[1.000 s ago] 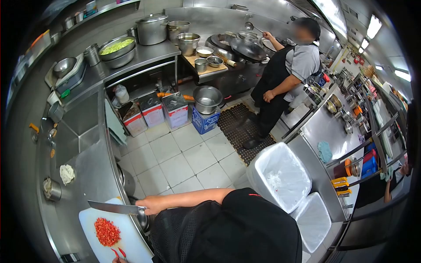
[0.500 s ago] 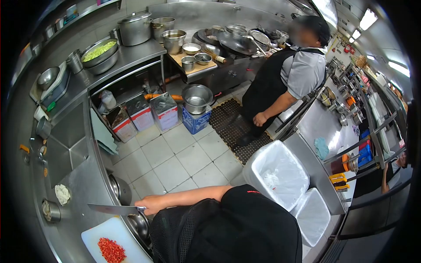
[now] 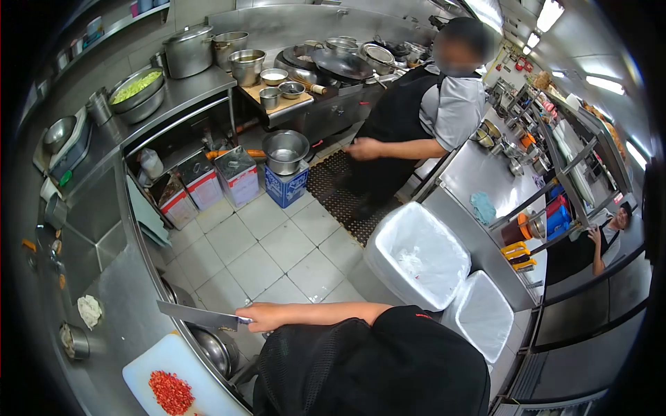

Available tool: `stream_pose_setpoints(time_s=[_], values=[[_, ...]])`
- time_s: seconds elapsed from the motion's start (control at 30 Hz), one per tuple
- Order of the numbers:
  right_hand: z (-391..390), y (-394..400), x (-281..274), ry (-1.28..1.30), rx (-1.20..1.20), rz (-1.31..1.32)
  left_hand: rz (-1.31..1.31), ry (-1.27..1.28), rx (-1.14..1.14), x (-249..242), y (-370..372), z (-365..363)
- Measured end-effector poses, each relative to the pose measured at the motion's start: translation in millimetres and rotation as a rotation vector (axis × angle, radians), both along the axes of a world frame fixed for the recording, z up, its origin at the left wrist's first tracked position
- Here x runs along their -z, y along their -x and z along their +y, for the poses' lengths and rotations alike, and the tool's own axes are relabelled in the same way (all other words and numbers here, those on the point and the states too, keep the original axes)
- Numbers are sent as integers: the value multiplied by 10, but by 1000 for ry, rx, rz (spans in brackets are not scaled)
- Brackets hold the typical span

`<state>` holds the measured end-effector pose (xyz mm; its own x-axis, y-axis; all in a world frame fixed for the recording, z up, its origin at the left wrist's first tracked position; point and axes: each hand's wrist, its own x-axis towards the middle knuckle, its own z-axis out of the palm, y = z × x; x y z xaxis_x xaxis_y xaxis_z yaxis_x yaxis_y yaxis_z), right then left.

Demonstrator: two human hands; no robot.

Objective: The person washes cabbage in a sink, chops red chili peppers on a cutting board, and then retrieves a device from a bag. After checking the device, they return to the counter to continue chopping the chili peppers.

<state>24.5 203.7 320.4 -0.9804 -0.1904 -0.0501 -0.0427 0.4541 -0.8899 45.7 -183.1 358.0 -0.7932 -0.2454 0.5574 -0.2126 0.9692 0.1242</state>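
1. Head view: right hand [image 3: 260,316] has its fingers clamped on the cleaver [image 3: 201,317]. Left hand out of view; fingers cannot be told.
2. Blade off the white board [image 3: 142,371]; judged no cutting under way. Chopped red pieces [image 3: 171,392] lie heaped on it.
3. Blade flat, rectangular; board smooth; pieces moist-looking; nearby pale lump [image 3: 89,312] rough; counter [image 3: 132,298] brushed metal.

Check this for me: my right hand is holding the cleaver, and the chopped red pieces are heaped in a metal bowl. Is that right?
Not quite. The head view shows the chopped red pieces heaped on the white cutting board, not in a metal bowl. Your right hand is indeed holding the cleaver.
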Motion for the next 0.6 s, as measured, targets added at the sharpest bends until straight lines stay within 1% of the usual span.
stream_pose_setpoints(time_s=[0.03,0.13,0.27,0.33,0.37,0.43,0.6], values=[[-16,-39,-17,1,18,-32,5,1,49,-40,-14,27],[-83,-90,11,6,25,-12,-23,-61,70,-26,-24,-6],[-156,-65,-98,22,0,-61,-3,-100,46,-36,-46,-11],[-197,-28,-180,19,-7,-64,-47,-135,42,-70,-45,-13],[-210,3,-163,19,-19,-59,-41,-135,31,-70,-45,-19],[-242,69,-147,-21,-70,1,-6,-83,79,-53,-52,-35],[-263,191,-244,-2,-115,-4,59,-75,116,-89,-43,15]])
